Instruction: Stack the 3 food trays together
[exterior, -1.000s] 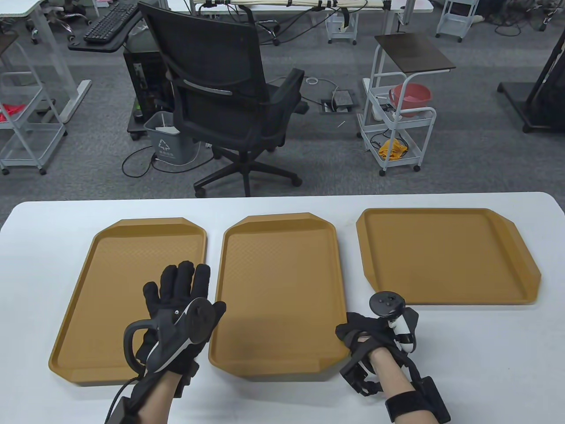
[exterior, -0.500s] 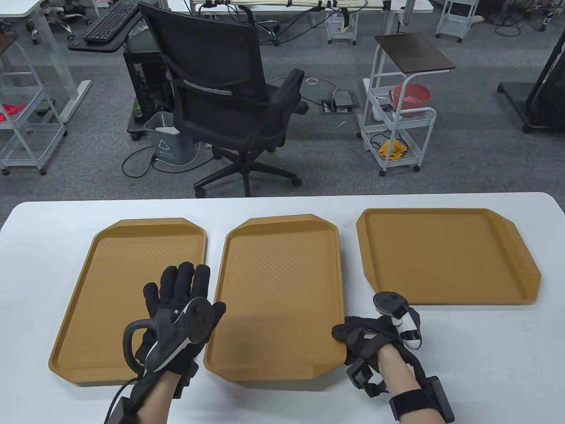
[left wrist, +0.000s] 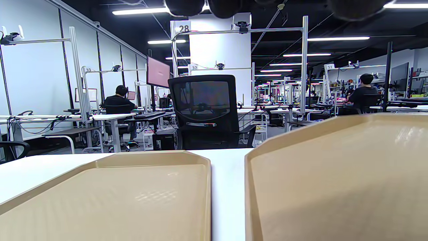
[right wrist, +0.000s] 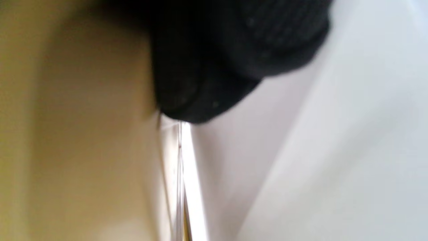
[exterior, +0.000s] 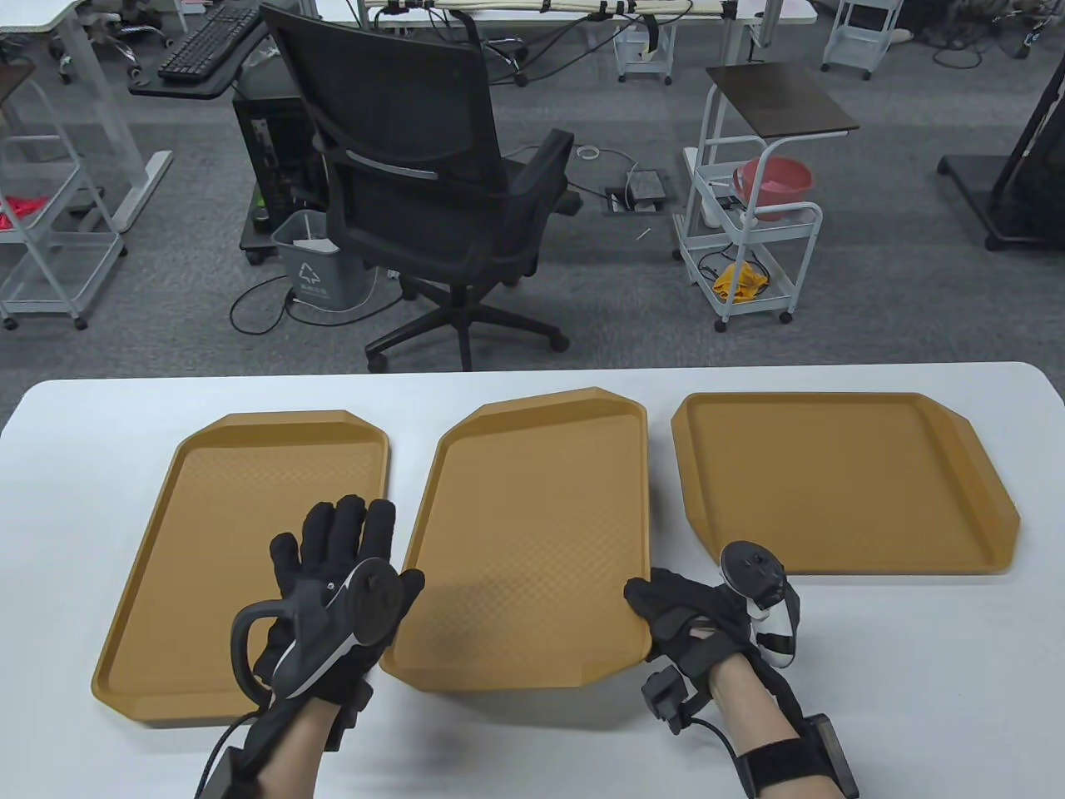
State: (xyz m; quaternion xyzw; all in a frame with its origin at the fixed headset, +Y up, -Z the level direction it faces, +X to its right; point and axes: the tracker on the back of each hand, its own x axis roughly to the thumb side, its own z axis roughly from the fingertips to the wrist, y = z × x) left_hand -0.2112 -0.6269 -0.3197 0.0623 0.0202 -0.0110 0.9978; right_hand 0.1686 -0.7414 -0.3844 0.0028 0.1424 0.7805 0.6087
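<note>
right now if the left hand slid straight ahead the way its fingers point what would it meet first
Probably the far rim of the left tray. The left hand lies spread over that tray, fingers pointing away from the person. Beyond the rim is bare table. How high the hand sits is unclear.

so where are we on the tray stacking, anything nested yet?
Done: nothing stacked; all three trays are apart on the table. In hand: the right hand grips the middle tray at its near right corner, and it sits skewed. The left hand is over the left tray. Left: both stackings, including the untouched right tray.
</note>
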